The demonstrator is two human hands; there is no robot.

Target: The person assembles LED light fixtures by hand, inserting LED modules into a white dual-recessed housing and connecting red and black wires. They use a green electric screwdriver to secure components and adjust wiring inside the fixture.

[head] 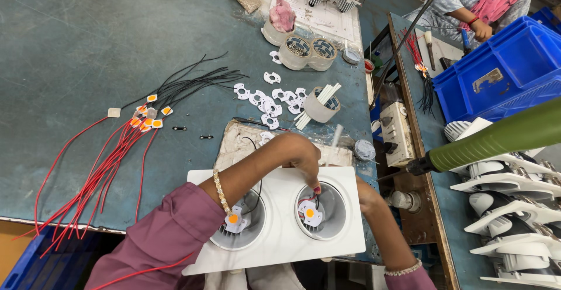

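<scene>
Blue-green workbench [87,44] — left hand [298,155] fingertips pinching LED chip [309,213] (right cup); right hand [365,193] grip hidden behind white housing [280,237].

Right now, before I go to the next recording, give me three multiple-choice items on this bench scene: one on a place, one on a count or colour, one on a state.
1. Where does the left hand reach?
A. into the right cup of the white fixture plate
B. into the blue crate
C. onto the tape rolls

2. How many round cups does the plate have?
A. one
B. two
C. four

3. How does the chip holder in the left cup lie?
A. untouched by either hand
B. pinched by the left hand
C. lifted off the plate

Answers:
1. A: its fingertips press the orange-centred chip there.
2. B: two cups show side by side.
3. A: the left forearm passes above it, and the right hand grips the plate's far edge.
</scene>
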